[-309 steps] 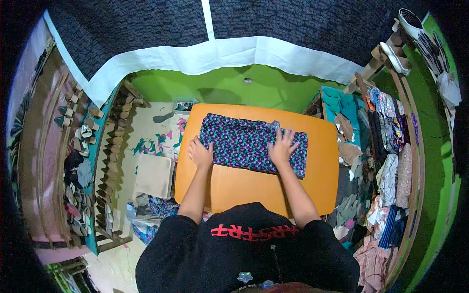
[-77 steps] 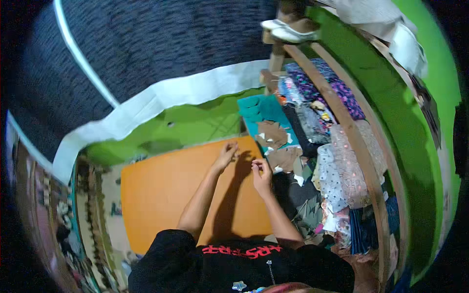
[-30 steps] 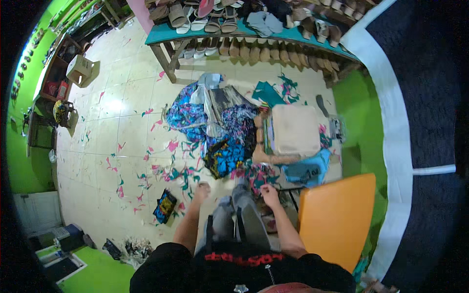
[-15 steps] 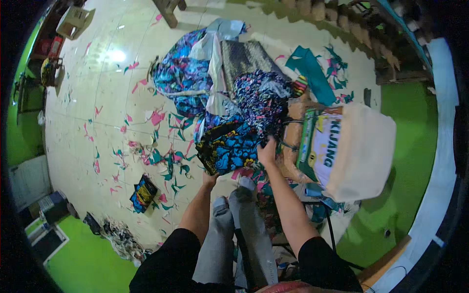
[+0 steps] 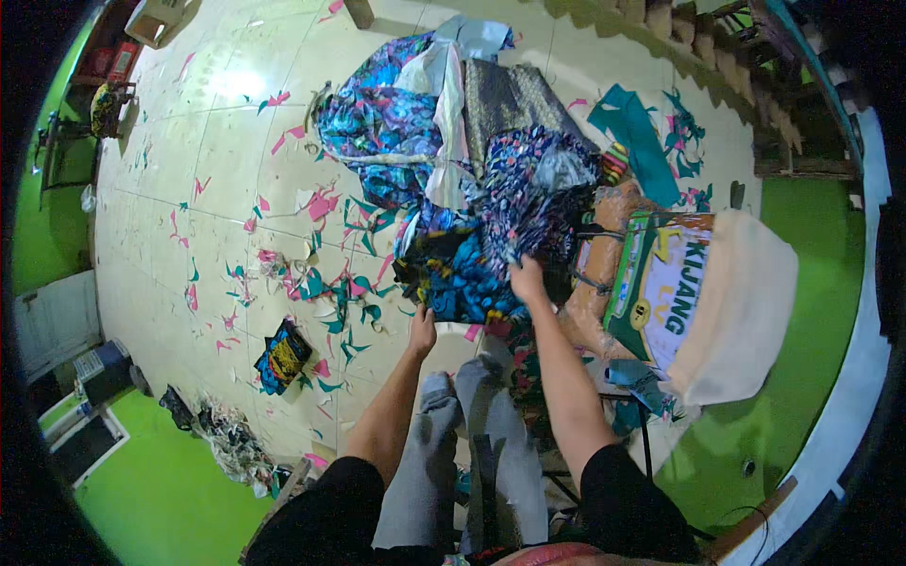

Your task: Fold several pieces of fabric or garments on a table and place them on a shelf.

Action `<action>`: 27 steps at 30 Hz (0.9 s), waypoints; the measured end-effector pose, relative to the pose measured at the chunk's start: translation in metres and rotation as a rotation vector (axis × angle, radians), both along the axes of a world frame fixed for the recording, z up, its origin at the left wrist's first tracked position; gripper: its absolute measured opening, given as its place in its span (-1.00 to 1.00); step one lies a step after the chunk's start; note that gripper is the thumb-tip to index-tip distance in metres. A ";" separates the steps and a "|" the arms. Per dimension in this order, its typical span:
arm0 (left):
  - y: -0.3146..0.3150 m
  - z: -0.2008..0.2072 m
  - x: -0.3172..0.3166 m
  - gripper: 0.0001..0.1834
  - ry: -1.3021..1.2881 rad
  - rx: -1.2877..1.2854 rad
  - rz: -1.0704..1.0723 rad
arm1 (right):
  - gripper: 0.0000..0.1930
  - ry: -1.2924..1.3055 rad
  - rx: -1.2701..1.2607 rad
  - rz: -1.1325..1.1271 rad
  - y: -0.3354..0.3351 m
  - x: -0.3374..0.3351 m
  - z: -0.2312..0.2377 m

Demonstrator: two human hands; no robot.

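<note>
Just beyond my feet, a black, blue and yellow patterned cloth (image 5: 464, 274) hangs between my hands, blurred and bunched. My left hand (image 5: 423, 328) is closed on its near left corner. At its right edge, my right hand (image 5: 528, 280) grips the same cloth, the fingertips partly hidden. Right behind it lies a heap of dark floral fabric (image 5: 533, 189) with small pink and white specks. A folded bundle of similar blue and yellow cloth (image 5: 282, 357) rests on the floor to the left.
A sewing machine (image 5: 604, 264), partly wrapped in a printed sack (image 5: 672, 292), stands at my right. Beyond are blue patterned fabric (image 5: 382, 132), gold-grey cloth (image 5: 517, 104) and a teal piece (image 5: 637, 141). Pink and green scraps (image 5: 321, 206) litter the tiles. A wooden leg (image 5: 359, 13) stands far off.
The cloth between my hands has gone from spread fairly flat to bunched and shorter. Both hands keep their hold. The whole view has shifted and turned slightly.
</note>
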State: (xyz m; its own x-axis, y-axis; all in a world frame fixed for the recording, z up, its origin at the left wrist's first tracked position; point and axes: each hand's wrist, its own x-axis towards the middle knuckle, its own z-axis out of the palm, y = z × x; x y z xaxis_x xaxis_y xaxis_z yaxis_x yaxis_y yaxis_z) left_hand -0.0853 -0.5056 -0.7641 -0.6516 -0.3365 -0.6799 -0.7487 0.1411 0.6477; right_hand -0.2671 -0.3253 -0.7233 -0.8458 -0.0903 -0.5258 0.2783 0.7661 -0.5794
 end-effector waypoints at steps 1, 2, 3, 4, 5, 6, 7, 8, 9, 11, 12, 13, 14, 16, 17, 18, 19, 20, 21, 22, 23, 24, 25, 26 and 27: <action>0.005 0.029 -0.003 -0.71 0.119 -0.148 0.063 | -0.73 0.044 -0.033 -0.063 -0.002 0.014 0.010; 0.011 0.052 -0.004 -0.71 0.242 -0.289 0.125 | -0.74 0.088 -0.127 -0.169 0.002 0.029 0.008; -0.010 0.061 0.019 -0.71 0.260 -0.369 0.208 | -0.74 -0.014 -0.351 -0.200 -0.030 0.038 0.068; -0.017 0.067 0.026 -0.72 0.306 -0.398 0.257 | -0.73 -0.014 -0.279 -0.227 -0.028 0.048 0.085; -0.015 0.082 0.022 -0.72 0.337 -0.367 0.228 | -0.71 0.002 -0.325 -0.347 -0.009 0.062 0.065; -0.031 0.104 0.039 -0.71 0.247 -0.109 0.456 | -0.73 -0.155 -0.500 -0.404 -0.019 0.065 0.120; -0.033 0.128 0.033 -0.70 0.168 0.189 0.641 | -0.77 0.013 -0.386 -0.483 -0.017 0.076 0.140; -0.030 0.163 0.021 -0.66 0.210 0.295 0.736 | -0.71 -0.143 -0.509 -0.634 -0.014 0.077 0.166; -0.036 0.177 0.024 -0.63 0.222 0.199 0.703 | -0.64 -0.247 -0.574 -0.483 -0.013 0.073 0.207; -0.051 0.203 0.032 -0.61 0.257 0.123 0.647 | -0.54 -0.355 -0.578 -0.420 -0.015 0.066 0.298; -0.058 0.218 0.037 -0.59 0.236 -0.142 0.364 | -0.52 -0.371 -0.528 -0.508 -0.020 0.067 0.335; -0.059 0.241 0.030 -0.56 0.215 -0.407 0.082 | -0.56 -0.345 -0.640 -0.393 -0.014 0.075 0.356; -0.054 0.261 0.019 -0.56 0.241 -0.401 0.071 | -0.64 -0.368 -0.737 -0.435 -0.013 0.081 0.364; -0.034 0.348 -0.009 -0.53 0.264 -0.147 0.395 | -0.70 -0.178 -0.903 -0.442 -0.006 0.107 0.378; -0.038 0.348 -0.009 -0.50 0.272 -0.172 0.389 | -0.70 -0.155 -0.910 -0.441 -0.001 0.120 0.391; -0.040 0.356 -0.015 -0.50 0.300 -0.169 0.388 | -0.72 -0.125 -1.011 -0.469 0.002 0.126 0.414; -0.042 0.364 -0.019 -0.47 0.370 -0.118 0.364 | -0.74 -0.123 -1.109 -0.512 0.006 0.128 0.438; -0.044 0.372 -0.023 -0.43 0.438 -0.067 0.341 | -0.70 -0.211 -1.175 -0.551 0.014 0.128 0.464; -0.042 0.387 -0.029 -0.41 0.449 -0.123 0.284 | -0.67 -0.127 -1.177 -0.538 0.026 0.134 0.477; -0.041 0.403 -0.037 -0.38 0.455 -0.183 0.231 | -0.64 -0.051 -1.177 -0.522 0.037 0.143 0.486; -0.038 0.421 -0.044 -0.40 0.531 -0.171 0.202 | -0.63 -0.042 -1.157 -0.711 0.043 0.150 0.506; -0.035 0.444 -0.048 -0.42 0.603 -0.155 0.171 | -0.61 -0.035 -1.128 -0.904 0.048 0.156 0.528; -0.029 0.469 -0.047 -0.42 0.603 -0.147 0.156 | -0.63 -0.001 -1.213 -0.915 0.056 0.158 0.545; -0.024 0.499 -0.049 -0.47 0.624 -0.212 0.143 | -0.64 0.037 -1.301 -0.913 0.064 0.153 0.563; -0.021 0.523 -0.054 -0.51 0.649 -0.277 0.127 | -0.66 0.099 -1.244 -0.769 0.069 0.151 0.580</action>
